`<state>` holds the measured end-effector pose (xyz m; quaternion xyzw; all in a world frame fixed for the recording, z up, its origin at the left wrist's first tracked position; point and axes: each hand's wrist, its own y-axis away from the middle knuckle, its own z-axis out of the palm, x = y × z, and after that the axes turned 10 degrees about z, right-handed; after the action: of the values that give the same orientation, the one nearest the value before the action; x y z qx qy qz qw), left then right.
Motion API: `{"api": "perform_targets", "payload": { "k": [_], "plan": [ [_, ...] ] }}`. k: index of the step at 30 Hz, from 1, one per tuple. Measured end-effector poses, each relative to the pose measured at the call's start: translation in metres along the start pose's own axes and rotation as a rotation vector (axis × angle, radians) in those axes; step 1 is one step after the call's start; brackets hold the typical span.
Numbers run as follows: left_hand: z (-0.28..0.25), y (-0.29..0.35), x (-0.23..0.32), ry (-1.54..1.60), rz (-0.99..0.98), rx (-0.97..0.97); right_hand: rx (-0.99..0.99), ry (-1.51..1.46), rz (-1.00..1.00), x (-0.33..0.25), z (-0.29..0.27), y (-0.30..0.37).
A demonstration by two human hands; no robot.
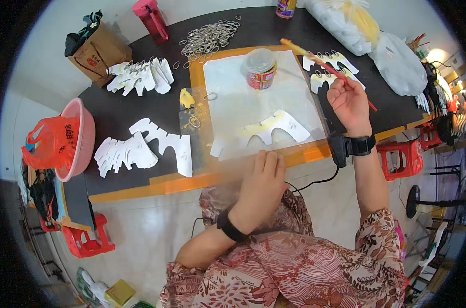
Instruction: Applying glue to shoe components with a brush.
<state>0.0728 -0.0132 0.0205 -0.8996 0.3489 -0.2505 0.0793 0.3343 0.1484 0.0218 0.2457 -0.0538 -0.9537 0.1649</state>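
A red-handled brush point(328, 69) with a yellowed, coated end is pinched in my right hand point(350, 102), raised over the table's right side. Its tip points to the far left, above and apart from the open plastic jar point(261, 77). My left hand point(262, 177) lies at the table's front edge, fingers stretched out and close together. Just beyond those fingertips lies a white notched paper cutout point(284, 126) with a yellowish tint along its upper edge. It rests on a white sheet point(228, 102) framed with orange tape. Whether the fingertips touch the cutout, I cannot tell.
Stacked white cutouts point(125, 154) lie left, and cutouts with rings point(140, 77) lie behind them. Metal rings point(210, 38) are heaped at the back. A yellow lump point(187, 98) sits beside the sheet. A pink basket point(84, 143), paper bag point(99, 56) and plastic bags point(397, 64) flank the table.
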Motion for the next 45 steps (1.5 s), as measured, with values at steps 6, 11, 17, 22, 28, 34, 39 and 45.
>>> {"api": "perform_targets", "payload": {
  "k": [6,11,17,22,28,34,39,45],
  "plan": [
    [0.019,0.000,0.003,0.007,-0.022,0.011,-0.113,-0.078,-0.079,-0.012,0.012,0.022],
    [0.029,-0.007,-0.004,-0.023,-0.016,0.036,-0.080,0.141,-0.211,-0.016,0.020,0.036],
    [0.040,-0.017,-0.012,0.002,0.014,0.087,0.075,0.743,-0.127,0.008,0.013,0.063],
    [0.042,-0.022,-0.015,0.005,0.050,0.087,0.083,0.884,-0.045,0.021,0.017,0.071],
    [0.048,-0.021,-0.016,-0.029,0.046,0.073,0.073,1.049,-0.001,0.034,0.024,0.073],
    [0.051,-0.022,-0.016,-0.041,0.037,0.040,0.025,1.292,-0.081,0.035,0.027,0.075],
    [0.054,-0.020,-0.018,-0.033,0.034,0.041,-0.103,1.480,-0.195,0.030,0.037,0.078],
    [0.053,-0.022,-0.018,-0.035,0.023,0.018,-0.096,1.536,-0.231,0.032,0.045,0.078]
  ]
}}
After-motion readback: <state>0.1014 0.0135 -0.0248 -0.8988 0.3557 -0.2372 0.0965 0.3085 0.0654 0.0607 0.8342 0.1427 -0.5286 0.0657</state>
